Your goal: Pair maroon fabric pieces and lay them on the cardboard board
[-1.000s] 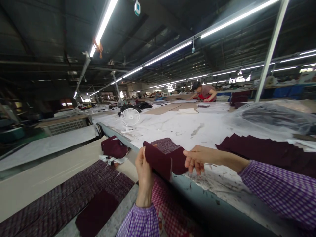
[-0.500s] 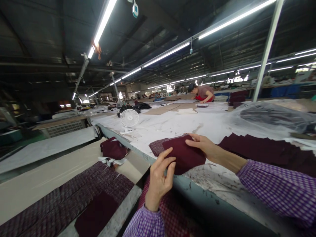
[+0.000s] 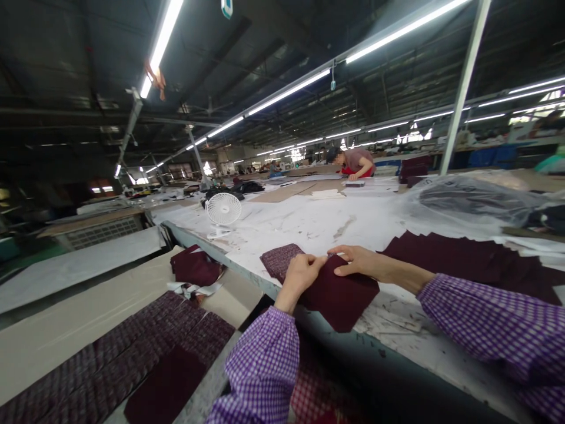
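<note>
A plain maroon fabric piece (image 3: 342,297) hangs partly over the near edge of the white-topped table. My left hand (image 3: 302,274) is closed on its upper left edge, fingertips pressed together. At the top edge my right hand (image 3: 357,262) grips the same piece, thumb on the front and fingers behind. Just left of the hands, a speckled maroon fabric piece (image 3: 280,259) lies on the table, partly covered by my left hand and the plain piece. To the right, overlapping maroon fabric pieces (image 3: 468,265) are spread on the tabletop.
A small white fan (image 3: 223,209) stands on the table (image 3: 282,218). Clear plastic sheeting (image 3: 472,197) lies at the right. On the lower left surface are speckled fabric strips (image 3: 110,347) and a maroon bundle (image 3: 196,265). A co-worker (image 3: 359,162) leans over the far table.
My left hand has moved up and right from beside the fabric piece and closed on its edge. The piece now tilts lower at the right. The view has shifted slightly.
</note>
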`<state>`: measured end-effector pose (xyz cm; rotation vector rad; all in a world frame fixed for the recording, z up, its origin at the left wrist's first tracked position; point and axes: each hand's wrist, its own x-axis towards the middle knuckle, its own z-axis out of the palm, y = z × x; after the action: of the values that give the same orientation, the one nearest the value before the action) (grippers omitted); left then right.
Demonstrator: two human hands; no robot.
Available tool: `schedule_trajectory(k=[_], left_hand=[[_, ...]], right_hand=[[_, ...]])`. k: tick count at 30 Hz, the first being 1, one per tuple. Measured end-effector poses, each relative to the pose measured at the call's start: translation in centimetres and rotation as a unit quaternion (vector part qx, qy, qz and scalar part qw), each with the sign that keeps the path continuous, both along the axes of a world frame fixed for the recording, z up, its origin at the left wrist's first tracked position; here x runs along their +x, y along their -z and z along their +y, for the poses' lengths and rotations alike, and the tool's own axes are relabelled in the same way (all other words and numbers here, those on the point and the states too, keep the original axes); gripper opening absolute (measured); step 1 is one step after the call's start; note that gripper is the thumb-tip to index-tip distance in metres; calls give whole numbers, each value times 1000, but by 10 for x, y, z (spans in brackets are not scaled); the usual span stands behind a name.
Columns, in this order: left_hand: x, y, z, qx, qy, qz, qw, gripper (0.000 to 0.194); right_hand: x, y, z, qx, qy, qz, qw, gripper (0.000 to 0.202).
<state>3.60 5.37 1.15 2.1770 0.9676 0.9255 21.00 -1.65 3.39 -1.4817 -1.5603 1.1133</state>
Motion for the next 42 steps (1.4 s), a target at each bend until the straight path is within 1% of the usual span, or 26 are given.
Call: schedule_trajectory(k=[2, 3, 4, 5, 6, 8, 10, 12, 16, 20, 24, 28, 33, 35, 37, 38, 39, 42], left_hand=[[13, 6, 0, 26, 9, 16, 999, 11], [19, 9, -1, 40, 12, 20, 999, 10], [23, 12, -3, 48, 18, 20, 998, 14], [26, 14, -5, 56, 24, 24, 998, 17], [28, 17, -8, 68, 31, 37, 997, 18], [29, 19, -12, 109, 46, 86, 989, 22], [27, 20, -16, 165, 58, 146, 974, 27], [26, 19, -18, 205, 64, 181, 960, 31], [25, 17, -21, 221, 71, 204, 951, 34], [26, 18, -21, 239, 71, 213, 945, 34], [27, 19, -20, 263, 63, 222, 937, 35], [26, 20, -19, 270, 63, 223, 935, 38], [27, 19, -20, 263, 71, 232, 934, 40], [27, 18, -20, 268, 73, 243, 929, 39], [26, 17, -21, 277, 75, 255, 923, 36], [26, 17, -21, 281, 75, 261, 920, 35], [26, 16, -22, 285, 74, 266, 918, 34], [28, 16, -22, 293, 71, 280, 911, 33]], right_hand=[[9, 3, 4, -10, 19, -87, 996, 66], [14, 3, 5, -20, 24, -141, 990, 67], [20, 3, 6, -25, 27, -193, 981, 65], [26, 2, 7, -19, 28, -241, 970, 58], [31, 1, 8, 5, 26, -286, 958, 48], [41, -1, 9, 91, 4, -363, 927, 29], [47, -1, 9, 177, -31, -415, 892, 24], [50, 3, 10, 221, -64, -444, 866, 24], [52, 11, 11, 257, -98, -485, 830, 25], [48, 13, 9, 274, -106, -511, 808, 24], [42, 13, 6, 281, -107, -564, 769, 23], [40, 19, 6, 299, -113, -609, 726, 25], [37, 20, 4, 301, -131, -647, 688, 21], [36, 17, 3, 294, -139, -657, 680, 20], [37, 13, 3, 285, -141, -656, 684, 22], [38, 10, 3, 280, -138, -647, 695, 23], [37, 8, 3, 276, -130, -631, 713, 25], [32, 2, 3, 268, -111, -549, 784, 28]])
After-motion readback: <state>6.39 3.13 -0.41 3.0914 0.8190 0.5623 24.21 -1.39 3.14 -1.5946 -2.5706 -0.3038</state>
